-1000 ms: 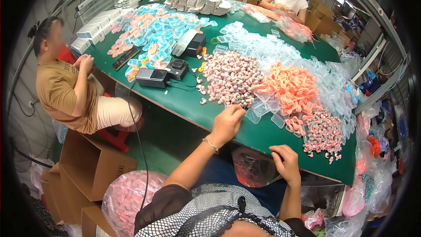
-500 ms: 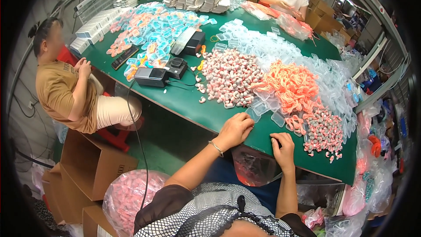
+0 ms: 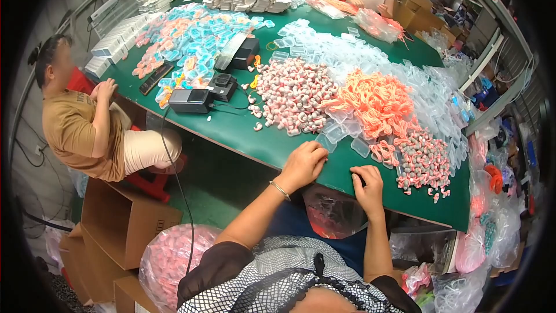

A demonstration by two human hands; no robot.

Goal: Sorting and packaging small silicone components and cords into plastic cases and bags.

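At the near edge of the green table (image 3: 255,152), my left hand (image 3: 304,165) rests palm down, its fingers loosely bent. Nothing shows in it. Just past its fingertips lie small clear plastic cases (image 3: 334,133). My right hand (image 3: 368,184) rests on the same edge further right, thumb and bent fingers apart, with nothing in it. Beyond both hands lies a heap of orange cord bundles (image 3: 376,103). Left of the cords is a pile of small curved pink-and-grey pieces (image 3: 296,94); a smaller pile of similar pieces (image 3: 423,161) is nearest my right hand.
Clear cases (image 3: 347,52) spread behind the piles. Black box-shaped devices (image 3: 191,101), a phone (image 3: 156,78) and blue and orange cases (image 3: 200,37) lie leftward. A co-worker (image 3: 87,110) sits left; others sit across. Cartons (image 3: 124,220) and a bag of pink pieces (image 3: 176,252) stand below.
The whole view has shifted slightly, moving the table up and left in the picture. Both my hands stay at the table edge. Across the table, a co-worker's hands have moved apart.
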